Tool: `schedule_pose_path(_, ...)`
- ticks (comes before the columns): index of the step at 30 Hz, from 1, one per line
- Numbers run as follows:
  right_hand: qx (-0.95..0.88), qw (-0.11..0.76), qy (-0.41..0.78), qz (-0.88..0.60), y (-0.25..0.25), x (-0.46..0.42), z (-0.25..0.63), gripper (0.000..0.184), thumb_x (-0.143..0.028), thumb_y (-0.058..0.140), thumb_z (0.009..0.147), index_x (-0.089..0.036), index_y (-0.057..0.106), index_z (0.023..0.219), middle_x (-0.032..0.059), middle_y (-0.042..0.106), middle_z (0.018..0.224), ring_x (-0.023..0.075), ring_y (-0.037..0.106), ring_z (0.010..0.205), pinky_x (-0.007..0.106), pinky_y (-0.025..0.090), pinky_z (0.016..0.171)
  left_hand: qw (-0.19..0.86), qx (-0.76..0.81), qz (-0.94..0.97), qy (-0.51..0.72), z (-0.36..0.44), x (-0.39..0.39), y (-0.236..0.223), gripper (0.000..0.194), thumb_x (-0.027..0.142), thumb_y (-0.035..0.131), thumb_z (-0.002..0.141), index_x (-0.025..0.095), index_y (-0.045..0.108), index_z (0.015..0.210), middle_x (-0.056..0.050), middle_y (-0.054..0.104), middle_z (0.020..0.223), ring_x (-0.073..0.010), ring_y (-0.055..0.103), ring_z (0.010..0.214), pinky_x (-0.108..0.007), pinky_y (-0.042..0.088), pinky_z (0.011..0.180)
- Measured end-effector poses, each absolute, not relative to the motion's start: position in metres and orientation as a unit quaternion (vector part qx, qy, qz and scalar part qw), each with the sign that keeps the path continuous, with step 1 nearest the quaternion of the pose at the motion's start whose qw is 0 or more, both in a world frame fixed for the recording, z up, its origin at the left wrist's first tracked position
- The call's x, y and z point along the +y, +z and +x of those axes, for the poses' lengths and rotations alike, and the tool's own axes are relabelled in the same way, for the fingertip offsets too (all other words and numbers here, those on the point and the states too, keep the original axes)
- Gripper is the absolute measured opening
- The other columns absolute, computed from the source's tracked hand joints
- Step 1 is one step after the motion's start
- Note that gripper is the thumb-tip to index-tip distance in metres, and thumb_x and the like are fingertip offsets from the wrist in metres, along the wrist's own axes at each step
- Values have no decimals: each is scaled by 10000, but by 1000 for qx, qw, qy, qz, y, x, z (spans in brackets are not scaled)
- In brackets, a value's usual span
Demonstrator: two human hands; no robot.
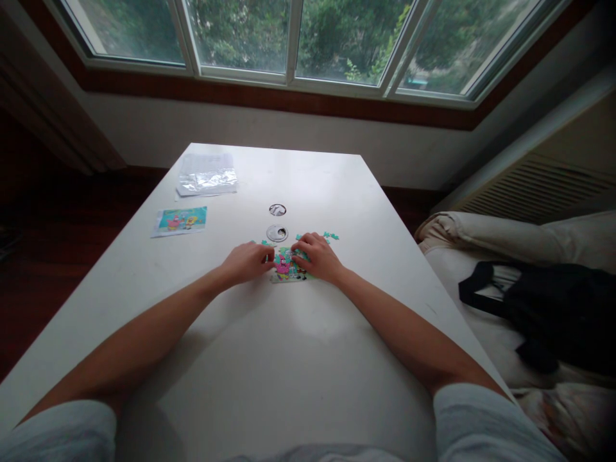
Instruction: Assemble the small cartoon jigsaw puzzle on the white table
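A small, partly assembled jigsaw puzzle [283, 269] with a pink cartoon figure on teal lies on the white table in front of me. At its left edge is my left hand [248, 263], with curled fingers and the thumb close to the forefinger. Whatever sits between those fingertips is too small to make out. My right hand [318, 258] rests over the puzzle's upper right part, its fingers bent and apart, covering some of the picture. Loose teal jigsaw pieces [331, 237] lie just beyond the right hand, and another loose piece [265, 242] is near the left fingers.
A printed picture card [181, 220] lies left on the table [269, 359], with a clear plastic bag [208, 174] behind it. Two round cable-hole fittings [277, 233] are set into the tabletop. Right of the table, a cream sofa [445, 256] holds a dark bag or garment [558, 308].
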State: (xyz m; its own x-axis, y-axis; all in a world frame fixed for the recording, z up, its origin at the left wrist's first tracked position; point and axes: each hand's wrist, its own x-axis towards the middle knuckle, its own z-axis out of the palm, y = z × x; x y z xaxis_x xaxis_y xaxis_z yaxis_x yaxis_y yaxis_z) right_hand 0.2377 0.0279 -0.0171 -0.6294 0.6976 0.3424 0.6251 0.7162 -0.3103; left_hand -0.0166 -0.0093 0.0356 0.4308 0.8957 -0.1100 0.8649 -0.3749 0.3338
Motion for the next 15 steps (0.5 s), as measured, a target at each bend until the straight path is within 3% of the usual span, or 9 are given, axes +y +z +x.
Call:
schedule_pose_path(8, -899, 222, 89, -366, -17, 28, 237, 199, -351, 651, 947, -253, 706, 1112, 91, 632, 1098, 267, 529, 1037, 422, 404, 917, 89, 616, 776, 101, -64, 28, 32, 206, 359, 587, 879, 246, 740, 960, -27, 733, 829, -178, 604, 724, -267, 324, 615)
schedule_pose_path(15, -902, 218, 86, -363, -17, 28, 238, 171, -346, 638, 958, -251, 717, 1076, 87, 633, 1089, 257, 536, 1025, 411, 407, 909, 158, 542, 809, 163, -84, 45, 14, 251, 363, 572, 864, 205, 743, 958, -11, 681, 811, -140, 565, 701, -239, 380, 651)
